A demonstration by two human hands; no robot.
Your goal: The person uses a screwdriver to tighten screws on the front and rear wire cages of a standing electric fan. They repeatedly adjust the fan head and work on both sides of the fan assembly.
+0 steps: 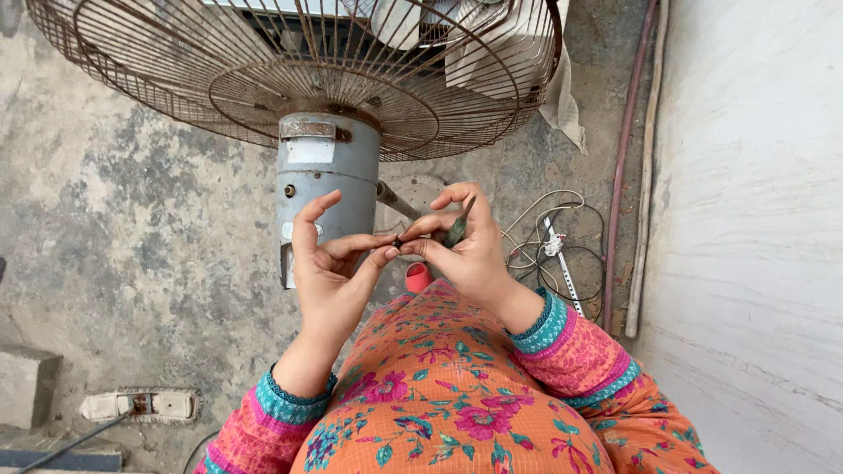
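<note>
My left hand and my right hand meet in front of me, fingertips pinching one small dark part between them. My right hand also holds a thin greenish tool that slants up between its fingers. Just beyond my hands stands the grey motor housing of a pedestal fan, with its rusty wire guard spreading above it. A small red object shows below my hands, partly hidden by my knee in orange floral cloth.
A concrete floor lies on the left. White and grey cables coil to the right of my hands. A reddish hose runs along a white wall. A white power strip lies at lower left beside a stone block.
</note>
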